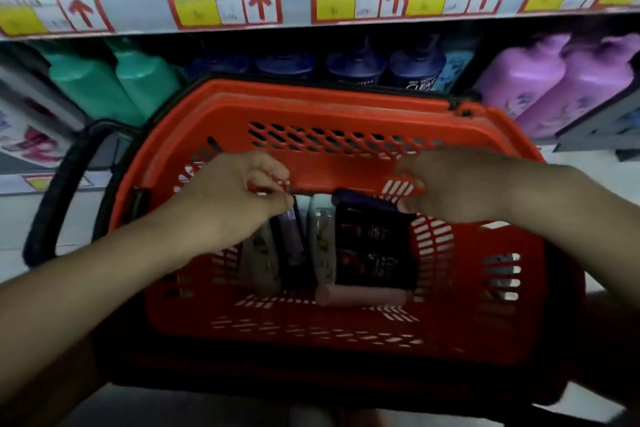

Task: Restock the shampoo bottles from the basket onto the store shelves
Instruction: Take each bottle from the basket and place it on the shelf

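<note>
**Hands deep in the basket, bottles packed tight**

Bottles lie crowded at the bottom of the red basket, directly under both hands. The left hand is curled, fingertips pinched together above a pale bottle; whether it grips anything I cannot tell. The right hand curls over the top end of the dark shampoo bottle, seemingly gripping it. Pulling that one up could drag the pink bottle beneath or snag the basket wall. The shelf lies beyond both hands.
</note>
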### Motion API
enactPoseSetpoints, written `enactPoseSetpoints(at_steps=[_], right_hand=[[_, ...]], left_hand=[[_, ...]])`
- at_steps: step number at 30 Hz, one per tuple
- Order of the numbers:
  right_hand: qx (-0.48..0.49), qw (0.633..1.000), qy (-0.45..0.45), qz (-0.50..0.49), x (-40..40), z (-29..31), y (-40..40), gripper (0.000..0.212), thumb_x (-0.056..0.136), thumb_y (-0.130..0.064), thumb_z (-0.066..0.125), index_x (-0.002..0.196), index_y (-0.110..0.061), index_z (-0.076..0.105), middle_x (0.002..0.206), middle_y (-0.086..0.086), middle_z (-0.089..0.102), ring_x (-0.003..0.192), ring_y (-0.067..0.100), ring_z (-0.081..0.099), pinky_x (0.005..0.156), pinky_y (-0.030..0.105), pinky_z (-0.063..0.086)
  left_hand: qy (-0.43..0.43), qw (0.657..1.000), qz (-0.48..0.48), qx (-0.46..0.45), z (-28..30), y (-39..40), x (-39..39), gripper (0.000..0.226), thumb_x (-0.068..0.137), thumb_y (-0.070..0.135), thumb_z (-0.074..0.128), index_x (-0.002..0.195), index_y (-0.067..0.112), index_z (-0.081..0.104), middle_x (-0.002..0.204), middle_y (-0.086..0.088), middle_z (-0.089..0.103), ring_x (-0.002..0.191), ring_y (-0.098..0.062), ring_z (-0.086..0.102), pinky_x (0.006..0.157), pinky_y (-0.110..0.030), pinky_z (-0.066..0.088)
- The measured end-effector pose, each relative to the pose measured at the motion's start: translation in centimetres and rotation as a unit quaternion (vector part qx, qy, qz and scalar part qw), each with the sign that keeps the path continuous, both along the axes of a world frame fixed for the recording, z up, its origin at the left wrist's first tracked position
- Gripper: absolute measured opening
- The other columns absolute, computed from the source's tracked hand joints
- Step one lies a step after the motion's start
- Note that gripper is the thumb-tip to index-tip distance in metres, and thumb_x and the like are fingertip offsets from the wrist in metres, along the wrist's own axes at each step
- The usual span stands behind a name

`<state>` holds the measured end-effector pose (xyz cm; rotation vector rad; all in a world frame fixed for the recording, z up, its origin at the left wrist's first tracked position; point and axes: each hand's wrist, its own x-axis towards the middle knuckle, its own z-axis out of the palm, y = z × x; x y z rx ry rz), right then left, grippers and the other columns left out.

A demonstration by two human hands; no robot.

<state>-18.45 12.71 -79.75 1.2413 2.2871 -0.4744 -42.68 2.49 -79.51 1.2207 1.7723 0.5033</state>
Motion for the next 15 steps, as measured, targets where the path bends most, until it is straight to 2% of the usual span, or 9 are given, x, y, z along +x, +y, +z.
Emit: enactPoseSetpoints(at_steps=[2, 4, 6, 9, 11, 13, 15], right_hand=[[-0.015, 0.999, 0.021, -0.040, -0.4, -1.3, 0.7, 0.041, 0.092, -0.044, 0.063, 0.124, -0.018, 0.063, 0.109, 0.004, 0.067, 0.105, 0.029, 0.065, 0.084, 0.031, 0.050], [-0.020, 0.994, 0.047, -0.095, -0.9, -3.5, 0.6, 0.046, 0.091, -0.044, 0.066, 0.129, -0.019, 0.061, 0.125, 0.005, 0.066, 0.117, 0.029, 0.062, 0.090, 0.031, 0.048], [-0.017, 0.989, 0.059, -0.137, -1.3, -7.2, 0.7, 0.044, 0.088, -0.043, 0.067, 0.123, -0.018, 0.064, 0.126, 0.011, 0.067, 0.116, 0.031, 0.063, 0.095, 0.035, 0.051], [-0.006, 0.982, 0.056, -0.179, -1.8, -13.1, 0.4, 0.047, 0.085, -0.040, 0.069, 0.126, -0.017, 0.061, 0.124, 0.015, 0.067, 0.115, 0.033, 0.064, 0.095, 0.040, 0.053], [0.057, 0.984, 0.040, -0.163, -2.6, -15.6, -0.3, 0.052, 0.084, -0.041, 0.072, 0.125, -0.013, 0.058, 0.123, 0.014, 0.066, 0.116, 0.034, 0.063, 0.090, 0.041, 0.053], [0.135, 0.985, 0.001, -0.107, -3.6, -17.3, -0.9, 0.063, 0.079, -0.049, 0.075, 0.124, -0.009, 0.056, 0.121, 0.015, 0.064, 0.114, 0.035, 0.061, 0.084, 0.042, 0.053], [0.160, 0.986, -0.021, -0.048, -4.3, -17.3, -1.0, 0.067, 0.078, -0.058, 0.074, 0.123, -0.010, 0.060, 0.120, 0.014, 0.066, 0.112, 0.034, 0.062, 0.084, 0.040, 0.053]], left_hand=[[0.010, 0.999, -0.024, -0.018, -0.7, -0.2, 0.1, 0.020, 0.087, 0.023, 0.075, 0.104, 0.030, 0.067, 0.094, 0.012, 0.075, 0.083, -0.016, 0.073, 0.085, -0.040, 0.059], [0.025, 0.997, -0.066, -0.036, -0.8, -0.3, 0.5, 0.019, 0.088, 0.027, 0.073, 0.104, 0.033, 0.066, 0.095, 0.014, 0.074, 0.084, -0.010, 0.072, 0.084, -0.033, 0.057], [0.035, 0.994, -0.099, -0.039, -0.6, -0.5, 0.8, 0.019, 0.088, 0.030, 0.072, 0.106, 0.035, 0.065, 0.094, 0.017, 0.073, 0.081, -0.002, 0.069, 0.081, -0.026, 0.054], [0.047, 0.989, -0.140, -0.028, 0.1, -0.8, 1.4, 0.019, 0.090, 0.031, 0.070, 0.108, 0.035, 0.064, 0.089, 0.018, 0.070, 0.067, 0.006, 0.061, 0.062, -0.009, 0.042], [0.063, 0.987, -0.148, 0.001, 0.4, -0.9, 1.4, 0.021, 0.089, 0.032, 0.069, 0.109, 0.036, 0.063, 0.088, 0.016, 0.070, 0.066, 0.005, 0.058, 0.062, -0.011, 0.040], [0.077, 0.985, -0.151, 0.032, 0.4, -1.1, 1.2, 0.023, 0.089, 0.034, 0.068, 0.110, 0.037, 0.061, 0.087, 0.016, 0.069, 0.069, 0.004, 0.058, 0.072, -0.018, 0.042], [0.091, 0.980, -0.167, 0.050, 0.3, -1.4, 1.0, 0.024, 0.089, 0.033, 0.066, 0.112, 0.037, 0.060, 0.087, 0.016, 0.068, 0.071, 0.005, 0.055, 0.083, -0.026, 0.043]])
